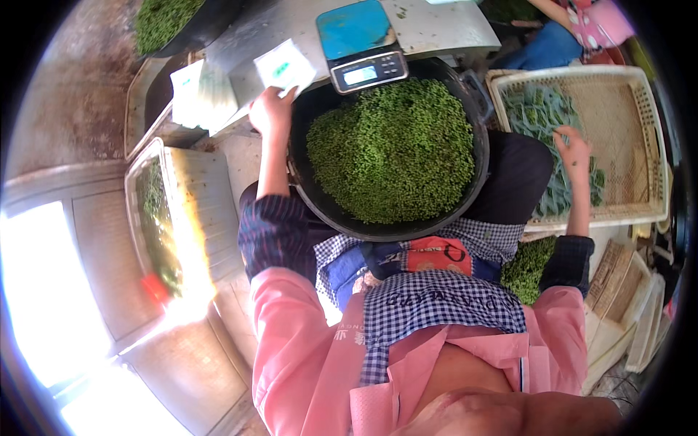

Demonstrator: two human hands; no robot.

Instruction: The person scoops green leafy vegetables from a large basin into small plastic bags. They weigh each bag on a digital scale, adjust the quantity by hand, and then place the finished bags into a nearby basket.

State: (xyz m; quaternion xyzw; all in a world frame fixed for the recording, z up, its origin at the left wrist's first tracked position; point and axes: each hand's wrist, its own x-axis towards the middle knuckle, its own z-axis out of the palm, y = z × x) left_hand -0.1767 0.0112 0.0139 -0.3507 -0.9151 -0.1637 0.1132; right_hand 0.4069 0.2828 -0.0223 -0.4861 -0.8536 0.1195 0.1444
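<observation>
My left hand (270, 112) grips a white packet (283, 64) with green print by its lower edge, at the metal table. A stack of white packets (190, 83) lies left of it. A black tub (389, 152) heaped with small green sprigs rests at my lap, just below a digital scale (367, 69) with a blue top. My right hand (573, 152) is over a pale plastic crate (629, 145) holding grey-green leafy pieces (542, 112). Its fingers are curled together; what they hold, if anything, is too small to make out.
Another tub (163, 25) of greens stands at top left, above a white container (182, 218) with water and greens. A co-worker's arm and jeans (545, 47) show at top right. More greens (527, 269) lie under the crate; wooden boards (614, 283) are at lower right.
</observation>
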